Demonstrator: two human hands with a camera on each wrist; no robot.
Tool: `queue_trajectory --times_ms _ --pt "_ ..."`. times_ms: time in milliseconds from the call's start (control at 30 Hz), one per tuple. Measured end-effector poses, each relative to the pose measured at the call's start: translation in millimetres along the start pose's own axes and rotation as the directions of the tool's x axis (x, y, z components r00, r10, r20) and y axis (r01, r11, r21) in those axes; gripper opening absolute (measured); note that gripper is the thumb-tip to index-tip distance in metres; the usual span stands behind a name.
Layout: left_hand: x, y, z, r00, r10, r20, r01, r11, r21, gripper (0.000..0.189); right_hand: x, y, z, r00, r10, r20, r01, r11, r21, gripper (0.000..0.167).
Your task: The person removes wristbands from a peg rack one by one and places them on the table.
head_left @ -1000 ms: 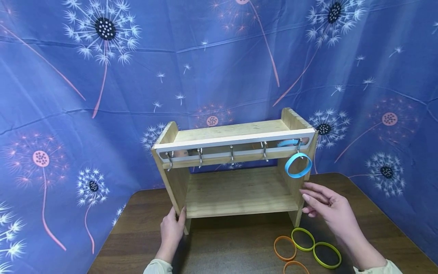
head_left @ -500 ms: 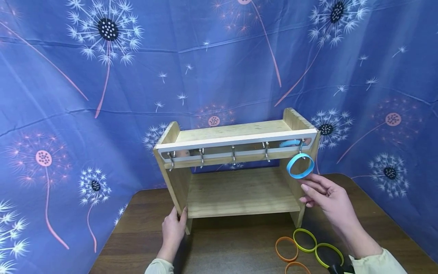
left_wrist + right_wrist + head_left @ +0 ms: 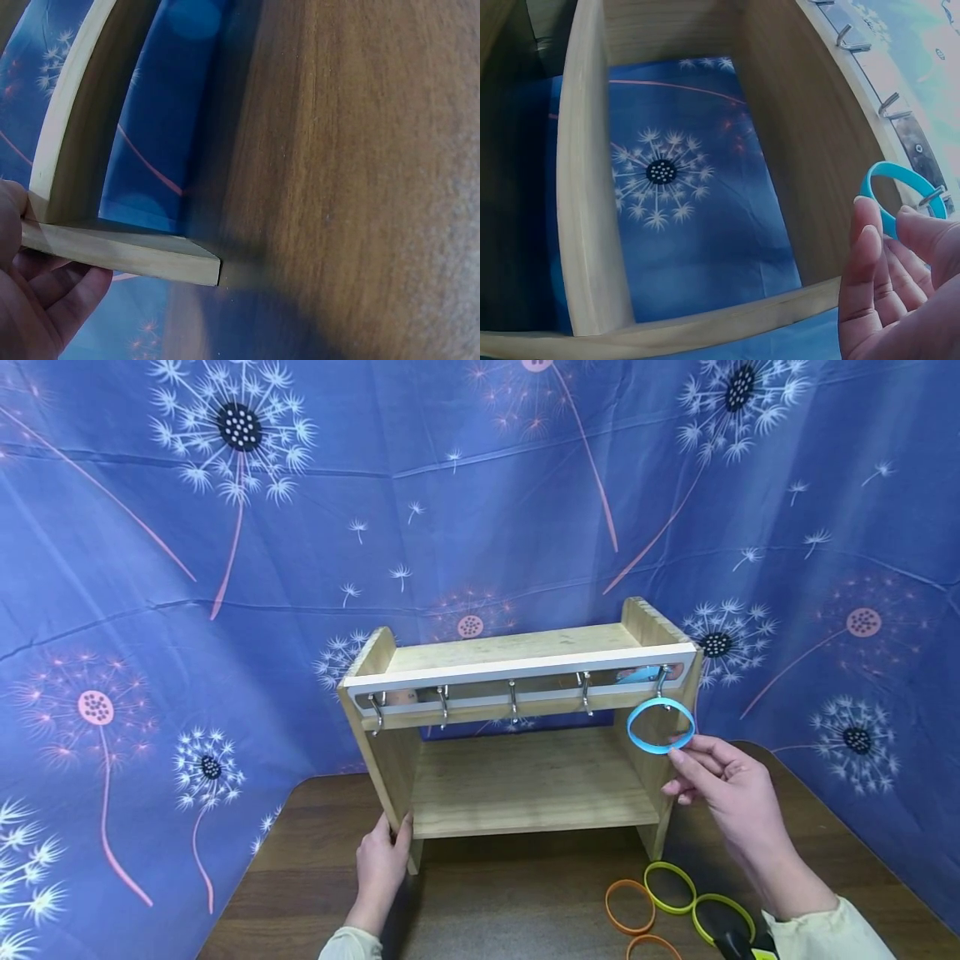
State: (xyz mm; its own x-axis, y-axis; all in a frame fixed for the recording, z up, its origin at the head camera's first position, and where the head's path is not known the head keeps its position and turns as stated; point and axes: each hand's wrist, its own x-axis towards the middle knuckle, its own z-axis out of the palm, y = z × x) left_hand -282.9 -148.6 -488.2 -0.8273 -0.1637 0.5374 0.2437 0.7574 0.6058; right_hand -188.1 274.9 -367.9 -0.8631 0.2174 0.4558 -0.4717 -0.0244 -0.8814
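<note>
A small wooden shelf (image 3: 525, 781) stands on the table, with a row of metal hooks along its upper front rail. My left hand (image 3: 381, 860) grips the lower edge of its left side panel, thumb in front; the left wrist view shows the fingers wrapped behind the wood (image 3: 127, 251). At the right end, a blue silicone wristband (image 3: 651, 748) hangs on the last hook (image 3: 663, 681). My right hand (image 3: 738, 789) pinches the band's lower right edge between thumb and fingers. In the right wrist view the hook tip passes through the band (image 3: 909, 174).
Two yellow-green wristbands (image 3: 678, 911) and two orange ones (image 3: 609, 910) lie on the brown table (image 3: 480, 902) at front right. A black and yellow object (image 3: 733, 946) shows by my right sleeve. Behind the shelf hangs a blue dandelion-print cloth (image 3: 517, 527).
My right hand has risen from below the blue wristband and now pinches it. The band has tilted and shifted slightly right. My left hand keeps its grip on the shelf.
</note>
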Motion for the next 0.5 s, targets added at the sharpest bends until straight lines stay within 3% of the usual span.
queue_trajectory --times_ms 500 --pt "-0.9 -1.5 0.5 1.000 0.006 -0.013 -0.006 1.000 -0.002 0.025 -0.8 -6.6 2.8 0.999 -0.004 -0.040 0.004 1.000 -0.001 0.019"
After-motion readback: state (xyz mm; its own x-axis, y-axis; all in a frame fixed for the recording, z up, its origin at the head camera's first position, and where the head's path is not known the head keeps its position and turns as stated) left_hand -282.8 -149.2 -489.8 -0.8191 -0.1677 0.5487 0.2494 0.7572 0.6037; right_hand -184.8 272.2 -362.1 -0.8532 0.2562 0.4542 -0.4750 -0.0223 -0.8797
